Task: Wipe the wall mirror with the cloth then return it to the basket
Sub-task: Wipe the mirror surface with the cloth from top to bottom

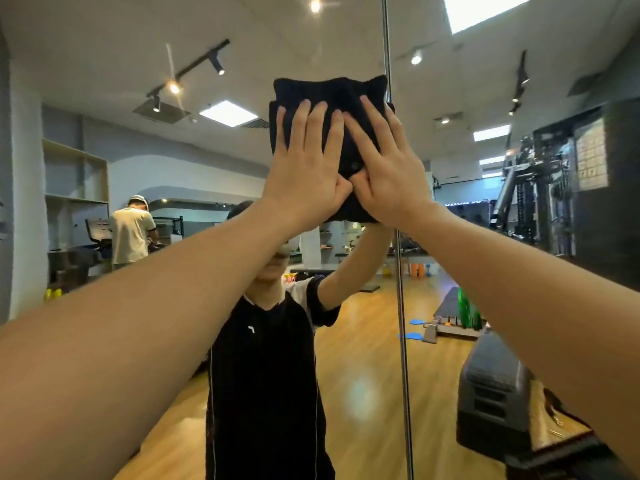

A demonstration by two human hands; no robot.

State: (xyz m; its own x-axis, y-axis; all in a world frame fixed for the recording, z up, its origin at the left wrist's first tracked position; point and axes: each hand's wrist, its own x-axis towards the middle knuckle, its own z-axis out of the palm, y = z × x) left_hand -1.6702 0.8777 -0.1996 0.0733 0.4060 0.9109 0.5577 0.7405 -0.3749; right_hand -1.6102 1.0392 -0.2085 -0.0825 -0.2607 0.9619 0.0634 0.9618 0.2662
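A black folded cloth (pixel 329 95) lies flat against the wall mirror (pixel 173 150), high up in front of me. My left hand (pixel 306 161) presses on it with straight, spread fingers. My right hand (pixel 388 168) presses beside it, fingers straight too, thumbs meeting near the cloth's lower middle. Both arms reach up and forward. The mirror fills the view and reflects me in a black top with raised arms. A vertical seam (pixel 400 289) between mirror panels runs just right of the cloth. No basket is in view.
The mirror reflects a gym with a wooden floor, another person (pixel 131 233) at the left by shelves, and weight machines (pixel 540 188) at the right. A dark stepped block (pixel 495 393) stands low at the right, close to the mirror.
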